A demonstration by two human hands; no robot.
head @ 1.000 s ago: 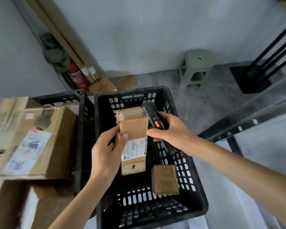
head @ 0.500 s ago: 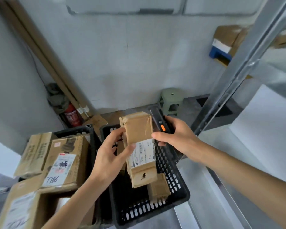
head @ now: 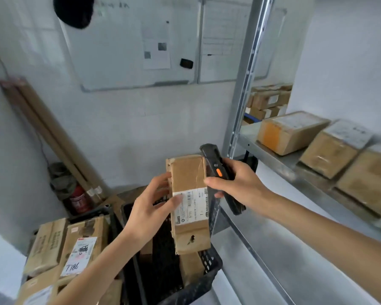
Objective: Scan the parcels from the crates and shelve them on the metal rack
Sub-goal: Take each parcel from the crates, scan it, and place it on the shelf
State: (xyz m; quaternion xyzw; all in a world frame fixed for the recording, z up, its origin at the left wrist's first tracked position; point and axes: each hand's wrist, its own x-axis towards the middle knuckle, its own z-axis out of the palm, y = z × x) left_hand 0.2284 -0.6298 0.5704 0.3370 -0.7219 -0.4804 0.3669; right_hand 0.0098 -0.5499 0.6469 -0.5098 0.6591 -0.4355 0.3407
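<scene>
parcel label [head: 190, 206] print blurred, shelf boxes [head: 365, 190] cut off at right edge

Two black plastic crates [head: 209, 269] sit at seven o'clock. Three brown cardboard parcels [head: 290, 132] line the grey metal rack [head: 279, 159] at three o'clock

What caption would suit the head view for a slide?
Left hand holds a brown parcel above the black crate; right hand holds the scanner beside the metal rack.

Head-worn view, forward and downward.
</scene>
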